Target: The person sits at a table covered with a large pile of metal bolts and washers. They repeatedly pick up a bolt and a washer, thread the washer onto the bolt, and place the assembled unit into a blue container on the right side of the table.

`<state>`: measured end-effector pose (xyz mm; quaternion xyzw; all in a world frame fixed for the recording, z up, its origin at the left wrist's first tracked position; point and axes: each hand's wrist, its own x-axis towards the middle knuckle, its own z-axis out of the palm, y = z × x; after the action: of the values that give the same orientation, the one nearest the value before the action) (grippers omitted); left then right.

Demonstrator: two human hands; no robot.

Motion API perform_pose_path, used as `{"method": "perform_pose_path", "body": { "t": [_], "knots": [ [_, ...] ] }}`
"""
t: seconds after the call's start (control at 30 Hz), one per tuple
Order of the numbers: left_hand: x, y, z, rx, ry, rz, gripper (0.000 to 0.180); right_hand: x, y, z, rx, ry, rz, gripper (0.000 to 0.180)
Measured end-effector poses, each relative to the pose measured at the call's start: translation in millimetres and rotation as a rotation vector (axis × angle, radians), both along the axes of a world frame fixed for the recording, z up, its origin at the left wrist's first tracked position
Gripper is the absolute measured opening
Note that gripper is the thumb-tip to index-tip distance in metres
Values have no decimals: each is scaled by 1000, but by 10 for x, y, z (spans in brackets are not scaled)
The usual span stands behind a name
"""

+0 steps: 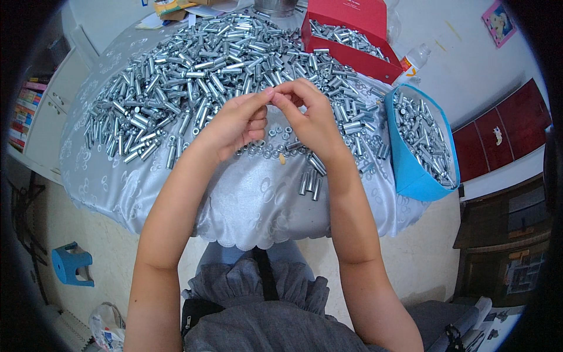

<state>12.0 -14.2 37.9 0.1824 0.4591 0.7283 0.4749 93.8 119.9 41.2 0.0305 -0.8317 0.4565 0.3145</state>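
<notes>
Above the near part of the heap, my left hand [236, 126] and my right hand [315, 123] meet at the tips of thumbs and forefingers. Both are closed in a pinch, and the other fingers of the left hand curl toward its palm. Whatever the fingertips hold, if anything, is hidden. Behind and around them spreads a big heap of shiny metal sleeves [193, 73]. Small metal nuts or rings [271, 148] lie loose below the hands. Several short sleeves [310, 184] rest by my right forearm, and a small yellowish piece [282, 159] lies among the rings.
A silvery patterned cloth [246, 202] covers the round table. At the right stand a blue fabric bin [419, 183] and a red box [346, 60], both holding metal sleeves, with a plastic bottle [415, 57] between them. A blue stool [71, 265] is on the floor at left.
</notes>
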Motion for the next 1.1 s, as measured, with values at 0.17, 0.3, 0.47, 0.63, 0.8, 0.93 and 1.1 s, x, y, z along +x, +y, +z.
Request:
{"method": "perform_pose_path", "body": {
  "t": [0.17, 0.3, 0.47, 0.63, 0.8, 0.93, 1.1],
  "knots": [
    [-61, -9, -50, 37, -64, 2, 25, 11, -21, 25, -17, -21, -5, 13],
    [-52, -10, -42, 26, -74, 33, 24, 3, -10, -1, -27, -29, 8, 15],
    [-43, -16, -24, -36, 4, 94, 23, -13, -14, -35, -91, -42, 43, 16],
    [-95, -51, -51, -34, 1, 76, 23, 23, -43, 13, -94, -77, 15, 17],
    [-81, -44, -43, -102, 73, 89, 25, 37, -44, 10, -14, -107, 9, 18],
    [-80, -36, -54, -122, 81, 67, 26, 31, -18, -25, 52, -95, 11, 16],
    [-88, -43, -73, -118, 108, 105, 25, 44, 56, -54, 187, -165, -92, 16]
  ]
}}
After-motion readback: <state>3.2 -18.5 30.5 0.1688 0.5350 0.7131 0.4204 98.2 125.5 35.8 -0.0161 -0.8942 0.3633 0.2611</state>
